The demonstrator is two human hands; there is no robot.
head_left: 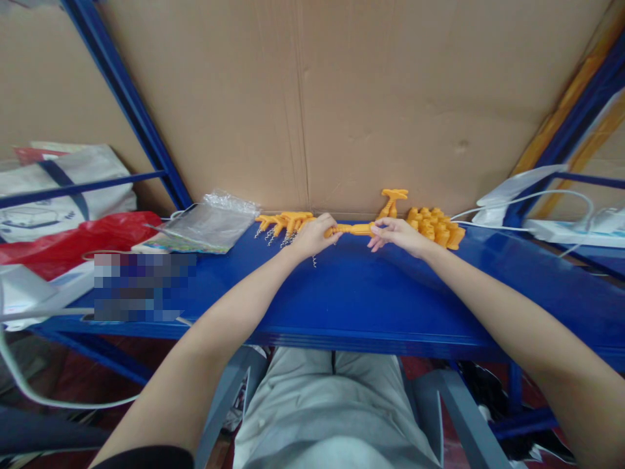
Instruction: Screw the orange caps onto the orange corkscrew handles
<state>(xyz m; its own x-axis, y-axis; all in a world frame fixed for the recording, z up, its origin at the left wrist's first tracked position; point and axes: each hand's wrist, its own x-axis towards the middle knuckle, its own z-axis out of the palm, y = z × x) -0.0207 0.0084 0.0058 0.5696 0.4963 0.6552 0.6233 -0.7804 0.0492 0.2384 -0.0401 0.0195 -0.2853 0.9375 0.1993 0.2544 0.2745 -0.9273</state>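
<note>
Toward the surface's left end, red bag, then clear packet. Along back edge, yellow corkscrews partly hidden by left grip, pinching yellow piece; far end pinched by right grip; yellow cluster just beside; white cable toward back-right corner.

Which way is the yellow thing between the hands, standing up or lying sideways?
Sideways: the yellow thing stretches across, nearly level, from the left hand to the right hand.
</note>
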